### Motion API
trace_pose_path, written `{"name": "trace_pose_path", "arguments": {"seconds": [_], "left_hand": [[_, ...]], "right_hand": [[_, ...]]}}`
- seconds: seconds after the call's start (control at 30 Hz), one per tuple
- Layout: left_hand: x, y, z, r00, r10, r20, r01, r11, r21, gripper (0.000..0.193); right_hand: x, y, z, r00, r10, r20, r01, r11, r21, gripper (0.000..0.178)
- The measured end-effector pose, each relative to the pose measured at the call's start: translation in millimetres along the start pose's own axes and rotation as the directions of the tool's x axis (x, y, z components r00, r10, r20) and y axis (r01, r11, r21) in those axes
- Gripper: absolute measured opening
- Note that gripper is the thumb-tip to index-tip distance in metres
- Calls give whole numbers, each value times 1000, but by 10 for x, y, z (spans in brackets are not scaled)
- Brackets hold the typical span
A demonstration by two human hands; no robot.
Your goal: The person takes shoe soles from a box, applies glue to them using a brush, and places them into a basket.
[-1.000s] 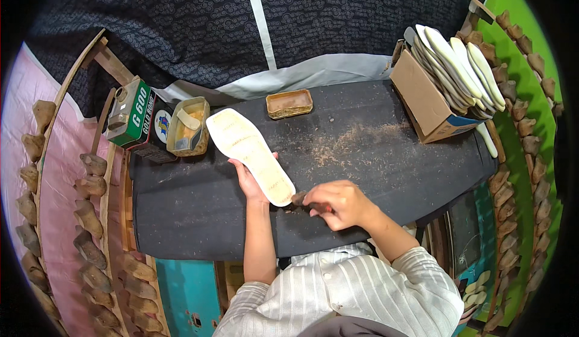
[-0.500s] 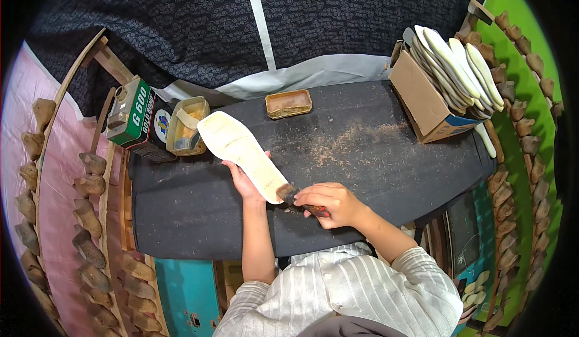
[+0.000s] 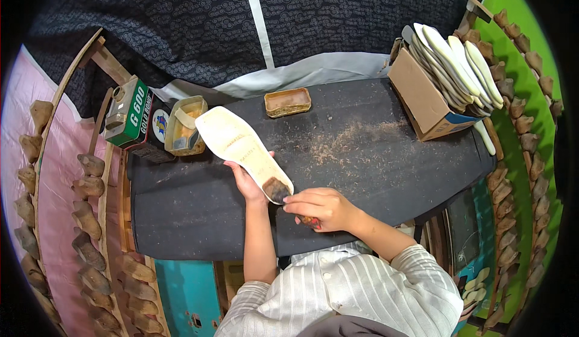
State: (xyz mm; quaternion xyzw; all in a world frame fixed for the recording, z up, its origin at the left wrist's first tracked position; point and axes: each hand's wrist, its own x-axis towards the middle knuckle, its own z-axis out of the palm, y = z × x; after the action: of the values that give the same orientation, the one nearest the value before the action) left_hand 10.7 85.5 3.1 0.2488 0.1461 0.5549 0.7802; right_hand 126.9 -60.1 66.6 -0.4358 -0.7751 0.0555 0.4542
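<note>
My left hand [image 3: 246, 182] grips a cream shoe sole [image 3: 241, 147] by its edge, with its wide end toward the far left and its narrow heel toward me. In my right hand [image 3: 322, 209] is a brush [image 3: 277, 189], closed around a handle with red on it. The dark bristles press on the sole's heel end. Faint printed marks run across the sole's surface. The sole hangs over the near part of the dark-covered table [image 3: 199, 204].
A metal can [image 3: 137, 118] and a yellowish tub [image 3: 186, 126] stand at the left. A shallow rectangular container [image 3: 287, 102] sits at the back. Light shavings [image 3: 338, 147] litter the cloth. A cardboard box [image 3: 422, 98] of soles stands at the right; racks of wooden lasts [image 3: 90, 216] flank the table.
The brush has moved slightly left, further over the heel of the sole. My right hand has turned and come down nearer to me. The sole has tilted a little.
</note>
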Motion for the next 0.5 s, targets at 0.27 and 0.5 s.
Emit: {"name": "trace_pose_path", "arguments": {"seconds": [0.27,0.5], "left_hand": [[16,51,1,997,78,-18,-78,997,-22,65],[37,88,-40,997,65,42,-64,997,-34,67]], "right_hand": [[-75,42,-189,995,13,101,-25,993,118,33],[10,160,-367,985,170,-39,-174,973,-154,32]]}}
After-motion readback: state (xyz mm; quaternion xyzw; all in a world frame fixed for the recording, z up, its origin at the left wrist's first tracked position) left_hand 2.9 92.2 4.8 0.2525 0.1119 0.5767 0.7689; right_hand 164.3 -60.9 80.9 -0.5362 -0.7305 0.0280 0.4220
